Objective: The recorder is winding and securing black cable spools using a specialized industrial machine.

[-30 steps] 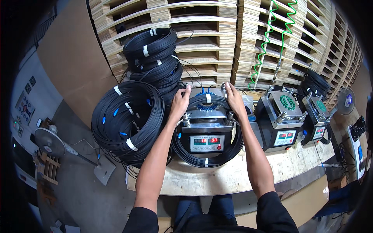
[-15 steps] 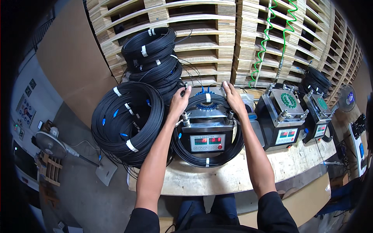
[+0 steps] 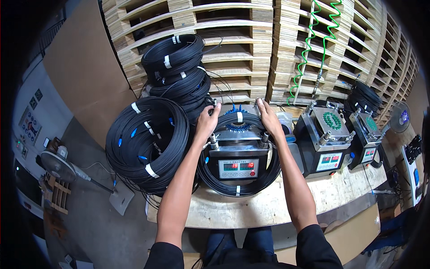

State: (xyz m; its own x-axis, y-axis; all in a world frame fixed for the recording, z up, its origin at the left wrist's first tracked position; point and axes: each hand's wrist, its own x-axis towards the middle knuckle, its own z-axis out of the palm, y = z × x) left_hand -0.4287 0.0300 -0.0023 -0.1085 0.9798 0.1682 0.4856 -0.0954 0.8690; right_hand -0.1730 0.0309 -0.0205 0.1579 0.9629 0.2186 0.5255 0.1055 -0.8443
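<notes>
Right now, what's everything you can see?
Front machine: one, black and silver, middle
Right machines: two, black and silver, right
Front coil: one, black, around front machine's panel
Cable pile: one, black, left
Stacked coils: several, black, behind cable pile
Blue plugs: several, blue, inside cable pile
Far coils: uncountable, black, behind right machines
Table: one, pale wood, under machines
Pallets: many, pale wood, behind table
Hoses: two, green, before pallets
Floor fan: one, grey, left
Other fan: one, grey, far right
Board: one, brown, upper left
Left hand: one, bare, front machine's back left
Right hand: one, bare, front machine's back right
Sleeves: two, black, bottom
Trouser legs: two, blue, bottom
</notes>
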